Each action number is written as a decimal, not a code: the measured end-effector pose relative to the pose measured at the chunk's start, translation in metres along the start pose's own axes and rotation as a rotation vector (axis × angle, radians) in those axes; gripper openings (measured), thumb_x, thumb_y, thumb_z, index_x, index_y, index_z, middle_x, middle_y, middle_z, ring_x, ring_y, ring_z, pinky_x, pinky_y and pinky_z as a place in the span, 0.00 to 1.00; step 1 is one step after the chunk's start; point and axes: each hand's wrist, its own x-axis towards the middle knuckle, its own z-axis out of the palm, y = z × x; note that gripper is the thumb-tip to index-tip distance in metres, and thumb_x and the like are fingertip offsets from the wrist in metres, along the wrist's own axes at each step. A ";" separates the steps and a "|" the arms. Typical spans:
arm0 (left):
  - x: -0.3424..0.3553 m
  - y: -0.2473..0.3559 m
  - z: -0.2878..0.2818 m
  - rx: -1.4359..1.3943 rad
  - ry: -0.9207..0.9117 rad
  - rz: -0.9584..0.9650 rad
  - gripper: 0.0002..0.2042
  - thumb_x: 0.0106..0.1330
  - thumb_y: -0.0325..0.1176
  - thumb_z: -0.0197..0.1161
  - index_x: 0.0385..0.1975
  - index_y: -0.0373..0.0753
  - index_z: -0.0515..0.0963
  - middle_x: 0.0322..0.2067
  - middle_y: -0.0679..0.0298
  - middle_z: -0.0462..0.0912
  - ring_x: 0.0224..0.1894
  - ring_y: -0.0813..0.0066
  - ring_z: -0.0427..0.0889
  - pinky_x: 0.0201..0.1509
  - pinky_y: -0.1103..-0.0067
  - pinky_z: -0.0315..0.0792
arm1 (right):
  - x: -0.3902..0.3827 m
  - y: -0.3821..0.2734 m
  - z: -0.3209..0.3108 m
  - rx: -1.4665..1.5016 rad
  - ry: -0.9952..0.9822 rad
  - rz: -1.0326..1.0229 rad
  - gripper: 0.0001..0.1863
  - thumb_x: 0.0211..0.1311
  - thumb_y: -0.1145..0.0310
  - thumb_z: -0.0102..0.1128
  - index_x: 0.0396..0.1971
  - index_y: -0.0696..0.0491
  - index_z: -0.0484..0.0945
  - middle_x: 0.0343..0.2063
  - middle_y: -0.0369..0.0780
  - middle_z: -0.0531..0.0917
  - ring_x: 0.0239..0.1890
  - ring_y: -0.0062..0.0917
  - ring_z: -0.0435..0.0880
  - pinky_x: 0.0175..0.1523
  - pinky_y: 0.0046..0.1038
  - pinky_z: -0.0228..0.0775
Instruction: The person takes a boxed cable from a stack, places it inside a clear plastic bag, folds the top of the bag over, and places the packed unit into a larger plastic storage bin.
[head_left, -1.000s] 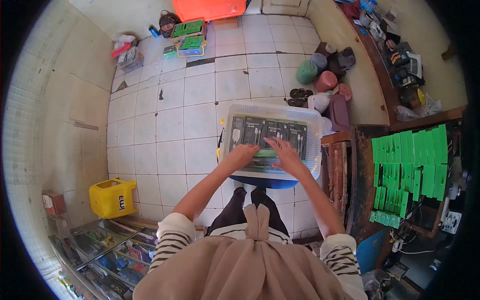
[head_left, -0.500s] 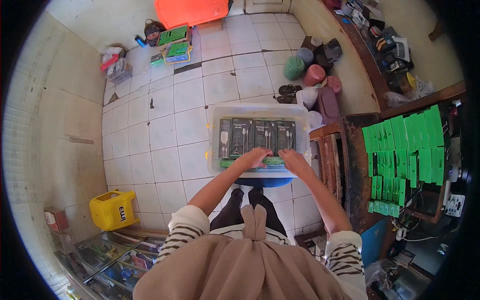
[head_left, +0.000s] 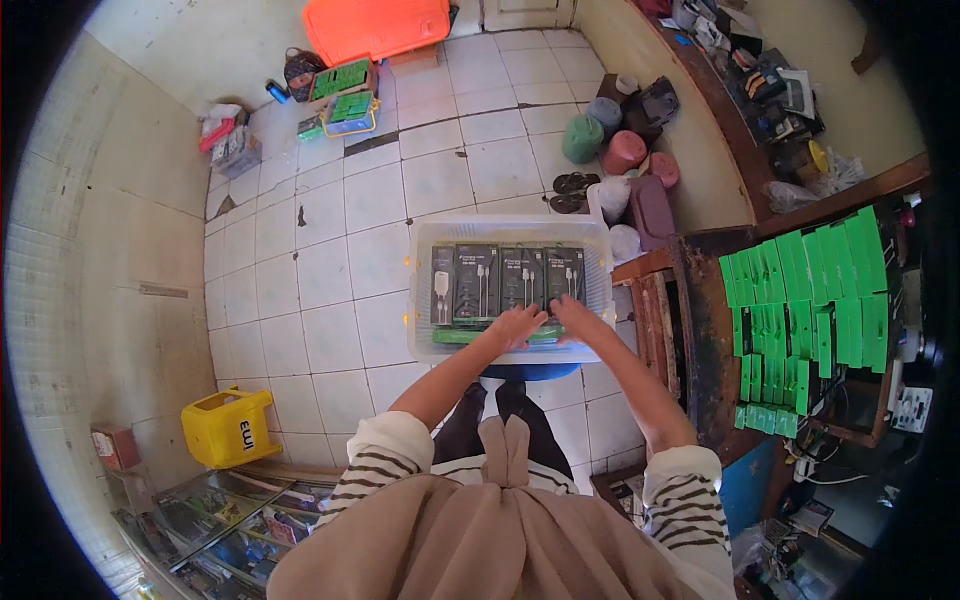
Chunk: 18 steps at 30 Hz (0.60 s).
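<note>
A white plastic basket (head_left: pixel 423 240) stands in front of me. Inside it, black charging cable boxes (head_left: pixel 481 283) lie side by side with pictures of white cables facing up. Along the near side, green box edges (head_left: pixel 455 335) show. My left hand (head_left: pixel 518 326) rests over the near ends of the middle boxes, its fingers apart and pointing right. Beside it, my right hand (head_left: pixel 580 320) reaches over the rightmost black box (head_left: pixel 565 275) with fingers stretched out. Neither hand visibly holds a thing, though the spot beneath the palms is hidden.
At right, rows of green boxes (head_left: pixel 808 300) cover a wooden counter. A blue seat (head_left: pixel 530 370) is under the basket. To the left are a yellow plastic stool (head_left: pixel 228 425) and a glass display case (head_left: pixel 230 515). Containers (head_left: pixel 583 138) and sandals (head_left: pixel 572 190) lie beyond the basket.
Both hands have shifted slightly toward me over the near ends of the boxes. The left fingers have spread a little. The whole view has tilted slightly.
</note>
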 end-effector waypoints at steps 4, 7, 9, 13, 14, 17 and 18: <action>0.004 -0.007 0.017 -0.042 -0.001 -0.023 0.33 0.36 0.35 0.72 0.43 0.35 0.61 0.42 0.53 0.67 0.45 0.53 0.71 0.45 0.67 0.71 | 0.008 0.005 0.000 -0.015 -0.209 0.019 0.32 0.24 0.65 0.75 0.37 0.56 0.72 0.34 0.46 0.76 0.39 0.41 0.77 0.43 0.37 0.72; 0.000 -0.019 0.016 -0.239 0.096 -0.016 0.30 0.36 0.34 0.72 0.40 0.35 0.62 0.40 0.53 0.68 0.43 0.55 0.72 0.42 0.68 0.70 | 0.006 0.006 0.008 -0.045 -0.187 -0.045 0.27 0.27 0.67 0.74 0.34 0.55 0.74 0.33 0.46 0.79 0.40 0.39 0.78 0.44 0.37 0.72; -0.007 -0.031 0.017 -0.396 0.155 -0.005 0.27 0.37 0.33 0.71 0.37 0.35 0.63 0.38 0.54 0.70 0.41 0.56 0.73 0.40 0.69 0.69 | 0.006 0.007 0.016 -0.046 -0.145 -0.045 0.25 0.28 0.67 0.74 0.32 0.55 0.75 0.32 0.46 0.79 0.39 0.39 0.78 0.43 0.37 0.72; -0.007 -0.040 0.016 -0.503 0.097 -0.081 0.17 0.39 0.31 0.69 0.26 0.36 0.68 0.28 0.56 0.73 0.34 0.59 0.75 0.35 0.70 0.69 | 0.009 0.002 0.013 -0.062 -0.189 0.003 0.16 0.33 0.70 0.70 0.27 0.56 0.77 0.27 0.46 0.80 0.36 0.38 0.80 0.40 0.36 0.74; -0.005 -0.038 0.015 -0.558 0.061 -0.115 0.14 0.40 0.31 0.68 0.23 0.36 0.69 0.25 0.56 0.74 0.32 0.59 0.76 0.34 0.69 0.69 | 0.010 0.002 0.014 -0.062 -0.189 0.001 0.16 0.33 0.70 0.70 0.27 0.56 0.77 0.27 0.46 0.80 0.36 0.38 0.80 0.40 0.36 0.74; 0.004 -0.039 0.044 -0.197 0.215 -0.188 0.12 0.39 0.29 0.68 0.21 0.36 0.70 0.24 0.56 0.75 0.29 0.58 0.77 0.32 0.68 0.70 | 0.009 -0.002 0.028 -0.097 -0.057 0.014 0.09 0.38 0.73 0.64 0.24 0.56 0.78 0.25 0.46 0.80 0.33 0.39 0.81 0.39 0.35 0.75; 0.005 -0.038 0.043 -0.196 0.216 -0.184 0.12 0.39 0.29 0.68 0.21 0.36 0.70 0.24 0.56 0.75 0.29 0.58 0.77 0.32 0.68 0.70 | 0.007 0.001 0.034 -0.087 -0.024 0.000 0.07 0.40 0.74 0.60 0.24 0.56 0.78 0.25 0.46 0.80 0.32 0.39 0.81 0.38 0.35 0.75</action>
